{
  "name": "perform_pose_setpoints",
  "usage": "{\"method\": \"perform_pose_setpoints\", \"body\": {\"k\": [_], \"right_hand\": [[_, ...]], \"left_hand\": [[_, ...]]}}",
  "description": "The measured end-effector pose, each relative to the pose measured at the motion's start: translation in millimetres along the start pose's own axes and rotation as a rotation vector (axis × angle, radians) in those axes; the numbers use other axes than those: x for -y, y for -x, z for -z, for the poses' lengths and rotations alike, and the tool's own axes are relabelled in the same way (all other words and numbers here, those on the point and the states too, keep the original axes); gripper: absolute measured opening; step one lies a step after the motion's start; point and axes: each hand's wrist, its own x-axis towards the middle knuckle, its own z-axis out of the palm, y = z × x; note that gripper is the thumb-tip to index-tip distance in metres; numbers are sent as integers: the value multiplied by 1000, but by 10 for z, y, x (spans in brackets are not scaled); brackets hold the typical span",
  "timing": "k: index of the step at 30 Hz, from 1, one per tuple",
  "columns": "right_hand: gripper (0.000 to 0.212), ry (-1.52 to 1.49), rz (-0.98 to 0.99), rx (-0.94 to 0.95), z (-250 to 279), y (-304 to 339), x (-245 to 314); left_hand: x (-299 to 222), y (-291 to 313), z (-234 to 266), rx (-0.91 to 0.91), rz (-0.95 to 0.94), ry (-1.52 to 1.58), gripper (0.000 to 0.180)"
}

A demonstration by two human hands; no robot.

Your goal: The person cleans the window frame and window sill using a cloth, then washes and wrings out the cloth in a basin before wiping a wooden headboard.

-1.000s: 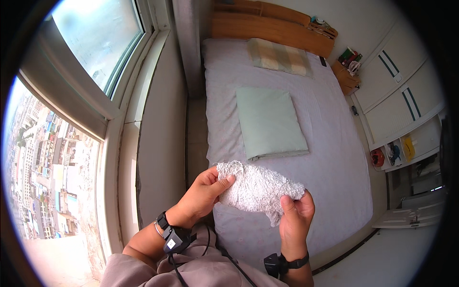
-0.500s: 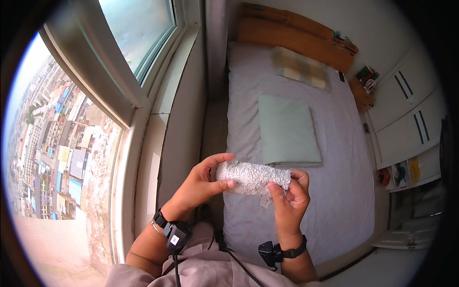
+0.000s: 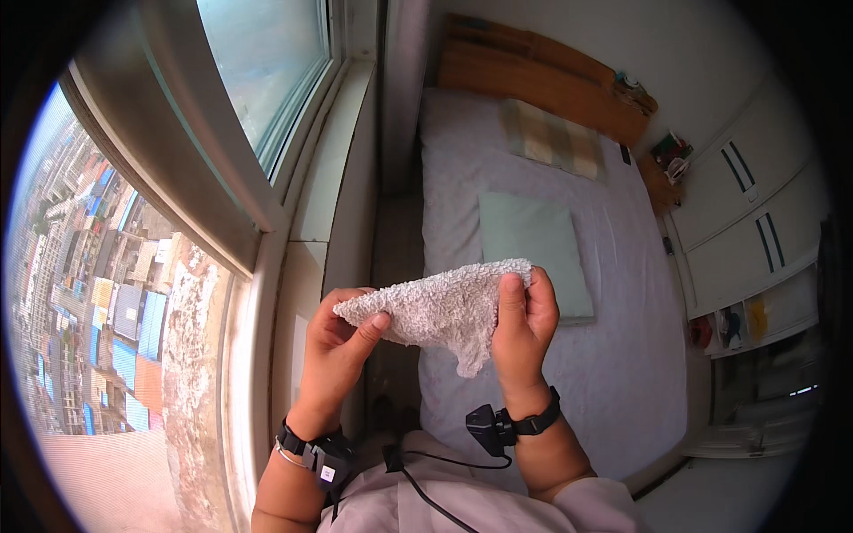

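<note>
Both my hands hold up a small white fluffy cloth (image 3: 435, 311) in front of me. My left hand (image 3: 336, 351) pinches its left corner between thumb and fingers. My right hand (image 3: 524, 324) grips its right upper edge with the thumb on the front. The cloth hangs stretched between them, with a lower corner drooping. Behind it lies a bed (image 3: 622, 355) with a pale lilac sheet. Each wrist carries a black strap with a small device.
A pale green folded cushion (image 3: 533, 244) and a checked pillow (image 3: 551, 142) lie on the bed, against a wooden headboard (image 3: 542, 80). A large window (image 3: 258, 80) and white sill (image 3: 329, 186) are on my left. White wardrobes (image 3: 755, 222) stand at the right.
The cloth was bunched between my hands and is now spread out flat and raised. My view has turned left, toward the window.
</note>
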Motion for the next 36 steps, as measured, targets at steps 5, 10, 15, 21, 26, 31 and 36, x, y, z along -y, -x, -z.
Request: {"method": "perform_pose_setpoints", "body": {"k": [5, 10, 15, 21, 26, 31, 36], "right_hand": [[19, -373, -128, 230, -246, -199, -87], [19, -443, -237, 187, -372, -371, -220], [22, -461, -352, 88, -424, -640, -475], [21, -401, -337, -15, -509, -1311, -847], [21, -463, -265, 191, -568, -2142, -868], [27, -435, -247, 257, -235, -2750, -1184], [18, -428, -317, 115, 29, -3050, -1495]], "left_hand": [[-111, -124, -70, -149, -270, -169, 18], [-146, -347, -36, -216, -386, -220, 21], [-66, -559, -127, -237, -440, -351, 13], [122, -1204, -268, -210, -399, -410, 18], [153, -2117, -513, -257, -366, -224, 19], [200, -2873, -729, -322, -384, -233, 17], [353, -3463, -907, -228, -424, -243, 17]]}}
